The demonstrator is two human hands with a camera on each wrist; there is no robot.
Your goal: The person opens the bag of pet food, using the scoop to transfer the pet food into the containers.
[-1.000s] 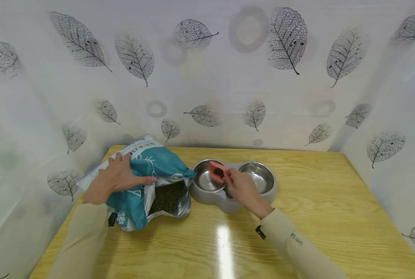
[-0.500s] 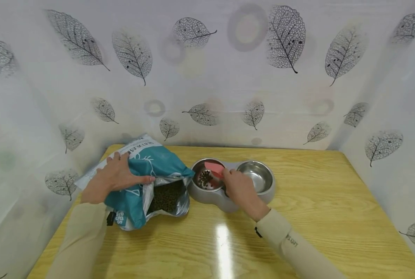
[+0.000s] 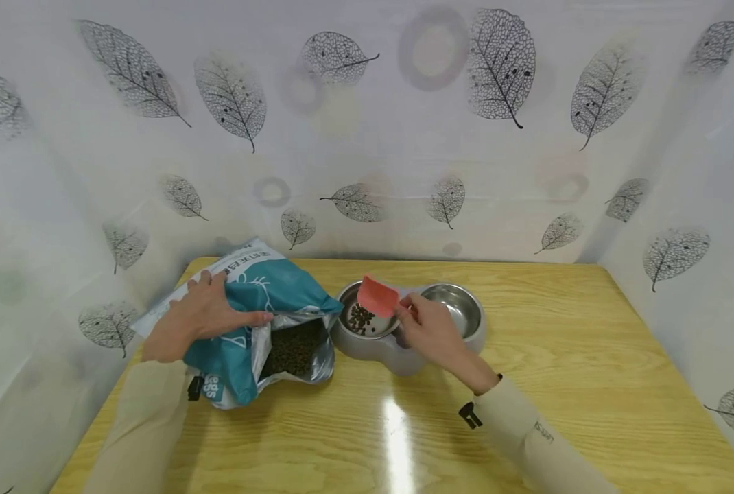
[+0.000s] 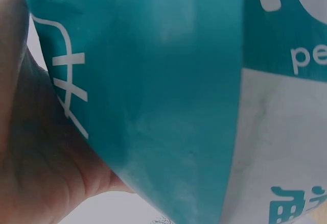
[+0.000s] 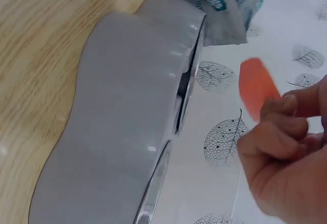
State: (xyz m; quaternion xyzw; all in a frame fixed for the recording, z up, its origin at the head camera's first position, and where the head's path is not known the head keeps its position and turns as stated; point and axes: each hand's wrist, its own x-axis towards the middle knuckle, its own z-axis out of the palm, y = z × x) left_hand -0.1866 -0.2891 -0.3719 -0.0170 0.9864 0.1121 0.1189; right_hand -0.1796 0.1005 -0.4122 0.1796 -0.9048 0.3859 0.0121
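My left hand (image 3: 200, 312) rests spread on a teal and white pet food bag (image 3: 289, 278), its thumb stretched along the edge of the silver-lined mouth. Brown kibble (image 3: 293, 350) shows inside. My right hand (image 3: 435, 333) pinches the handle of a small red scoop (image 3: 377, 298), also seen as an orange-red scoop (image 5: 255, 86) in the right wrist view. The scoop is tilted above the left steel bowl (image 3: 379, 328) of a grey double feeder (image 3: 404, 361). A small heap of kibble (image 3: 360, 317) lies in that bowl. The scoop's inner side is hidden.
The right steel bowl (image 3: 459, 309) of the feeder stands beside my right hand, partly hidden by it. All of this sits on a yellow wood-grain table (image 3: 558, 357). A leaf-patterned sheet (image 3: 367, 137) hangs behind and at the sides.
The scoop, which held kibble, tipped over the left bowl, and kibble now lies there. My right hand then raised the scoop slightly. My left hand stayed on the bag.
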